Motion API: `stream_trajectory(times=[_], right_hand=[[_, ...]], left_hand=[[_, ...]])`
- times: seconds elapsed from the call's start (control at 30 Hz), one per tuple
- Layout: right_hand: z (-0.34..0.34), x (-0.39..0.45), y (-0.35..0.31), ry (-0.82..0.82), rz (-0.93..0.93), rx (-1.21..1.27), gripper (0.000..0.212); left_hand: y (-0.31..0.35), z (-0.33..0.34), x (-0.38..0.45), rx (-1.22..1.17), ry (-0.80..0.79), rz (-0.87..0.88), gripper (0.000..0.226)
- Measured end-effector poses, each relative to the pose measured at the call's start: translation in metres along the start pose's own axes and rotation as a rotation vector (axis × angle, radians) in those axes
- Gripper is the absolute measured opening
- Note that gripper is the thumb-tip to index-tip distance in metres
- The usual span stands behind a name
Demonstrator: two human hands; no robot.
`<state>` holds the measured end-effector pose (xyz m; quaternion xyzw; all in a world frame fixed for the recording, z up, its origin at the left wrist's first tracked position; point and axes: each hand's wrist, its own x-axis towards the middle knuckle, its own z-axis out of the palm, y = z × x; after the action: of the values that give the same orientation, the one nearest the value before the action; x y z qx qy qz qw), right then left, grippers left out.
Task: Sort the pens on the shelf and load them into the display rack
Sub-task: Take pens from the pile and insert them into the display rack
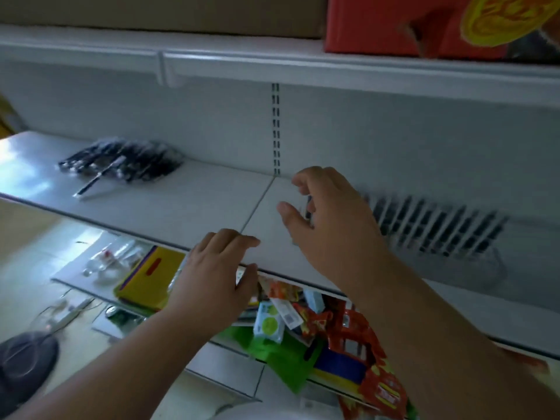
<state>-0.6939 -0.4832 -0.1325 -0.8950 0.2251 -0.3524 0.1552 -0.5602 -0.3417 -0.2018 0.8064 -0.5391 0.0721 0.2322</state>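
Note:
A pile of black pens in clear wrap (124, 160) lies at the back left of the white shelf (194, 207), with one loose black pen (100, 177) in front of it. A display rack (436, 225) holding a row of dark pens stands on the shelf at the right, blurred. My right hand (327, 219) hovers over the shelf just left of the rack, fingers curled, pinching a dark pen (308, 207) that shows between thumb and fingers. My left hand (218, 274) grips the shelf's front edge, fingers on top and thumb below.
An upper shelf (272, 62) carries a red box (394, 25) and a brown carton. Below, a lower shelf holds a yellow pack (148, 277), snack packets (348, 334) and small bottles (112, 259). A dark round object (24, 362) sits on the tiled floor at the left.

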Motion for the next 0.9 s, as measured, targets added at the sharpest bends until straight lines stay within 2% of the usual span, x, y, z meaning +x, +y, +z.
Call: stream_trajectory(times=[0.13,0.27,0.47,0.63,0.73,0.9], right_hand=[[0.037,0.024,-0.049,-0.099,-0.047,0.076,0.036],[0.075,0.044,-0.096,-0.190,-0.080,0.063,0.041],[0.153,0.069,-0.168,-0.188,-0.057,0.044,0.040],[0.205,0.090,-0.220,-0.173,-0.020,0.046,0.036],[0.219,0.098,-0.235,-0.180,0.003,0.034,0.034],[0.238,0.121,-0.234,-0.263,0.023,-0.030,0.033]], left_hand=[[-0.054,-0.027,-0.024,0.087,-0.020,-0.167,0.049],[-0.111,-0.051,-0.037,0.075,0.000,-0.269,0.048],[-0.208,-0.085,-0.045,0.103,-0.010,-0.241,0.049],[-0.277,-0.113,-0.052,0.081,-0.015,-0.244,0.037],[-0.302,-0.118,-0.051,0.050,-0.031,-0.245,0.034],[-0.328,-0.110,-0.028,-0.036,-0.035,-0.289,0.041]])
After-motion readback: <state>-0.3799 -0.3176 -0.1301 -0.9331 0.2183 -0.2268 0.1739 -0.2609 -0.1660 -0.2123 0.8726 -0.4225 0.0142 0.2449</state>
